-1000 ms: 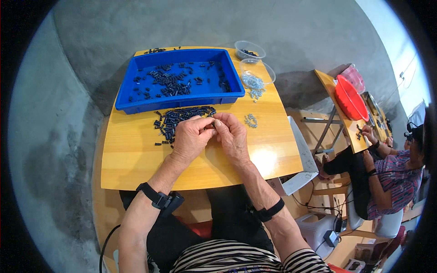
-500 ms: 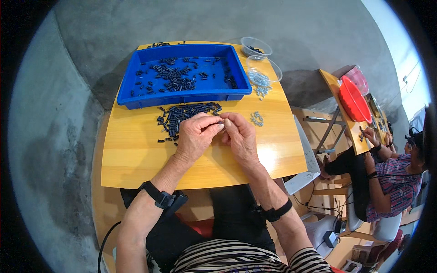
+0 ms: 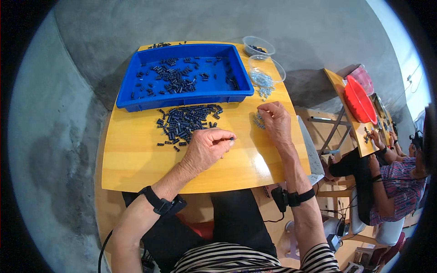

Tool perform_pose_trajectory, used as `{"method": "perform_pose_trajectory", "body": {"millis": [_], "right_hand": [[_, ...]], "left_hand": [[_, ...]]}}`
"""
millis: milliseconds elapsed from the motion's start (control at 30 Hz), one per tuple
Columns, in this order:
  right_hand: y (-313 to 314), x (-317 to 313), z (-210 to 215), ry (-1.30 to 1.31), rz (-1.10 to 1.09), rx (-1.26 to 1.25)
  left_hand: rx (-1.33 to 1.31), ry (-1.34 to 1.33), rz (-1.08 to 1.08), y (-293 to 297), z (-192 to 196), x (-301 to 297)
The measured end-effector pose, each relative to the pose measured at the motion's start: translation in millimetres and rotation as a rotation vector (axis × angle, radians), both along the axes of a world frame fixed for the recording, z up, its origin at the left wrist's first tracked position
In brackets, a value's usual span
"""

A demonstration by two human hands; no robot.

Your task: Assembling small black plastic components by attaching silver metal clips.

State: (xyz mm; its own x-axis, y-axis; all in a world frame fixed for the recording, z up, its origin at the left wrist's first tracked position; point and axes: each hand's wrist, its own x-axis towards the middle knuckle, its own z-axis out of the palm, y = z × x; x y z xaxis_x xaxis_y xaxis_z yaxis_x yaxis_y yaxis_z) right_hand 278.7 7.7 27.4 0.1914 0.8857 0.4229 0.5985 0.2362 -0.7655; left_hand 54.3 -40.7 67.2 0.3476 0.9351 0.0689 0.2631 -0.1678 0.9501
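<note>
On the yellow wooden table (image 3: 136, 173), a heap of small black cylindrical pieces (image 3: 184, 120) lay before a rectangular blue plastic tray (image 3: 186, 98) holding more. Right of the tray was a round clear plastic bowl (image 3: 276, 77), a second clear bowl (image 3: 259, 51) behind it. A cluster of small silvery pieces (image 3: 258, 120) lay right of the heap.

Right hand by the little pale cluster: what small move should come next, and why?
I'd probably have the right hand pinch one piece from the pale cluster: it is right beside that cluster with thumb and finger close together, while the left hand pinches a small dark part. Whether the right grip already holds a piece, I can't tell.
</note>
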Motion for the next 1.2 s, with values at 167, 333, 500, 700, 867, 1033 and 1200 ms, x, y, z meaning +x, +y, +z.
{"method": "perform_pose_trajectory", "body": {"millis": [167, 333, 500, 700, 867, 1033, 1200], "right_hand": [[2, -9, -4, 0.001, 0.067, -0.035], [-8, -9, 3, 0.136, 0.073, -0.092], [-21, -6, 15, 0.760, 0.074, -0.202], [-26, 17, 17, 0.673, -0.024, -0.121], [-31, 5, 36, 0.301, -0.015, -0.178], [-32, 2, 38, 0.187, 0.059, -0.279], [-28, 8, 31, 0.052, 0.094, -0.222]], "left_hand": [[-0.120, -0.005, -0.029, -6, 6, 5], [-0.174, -0.022, -0.067, -9, 9, 6], [-0.304, -0.085, -0.137, -7, 17, -4], [-0.425, -0.144, -0.241, -3, 32, -13], [-0.415, -0.111, -0.233, 0, 45, -17], [-0.422, -0.165, -0.193, -1, 48, -25], [-0.376, -0.139, -0.192, 3, 50, -23]]}}
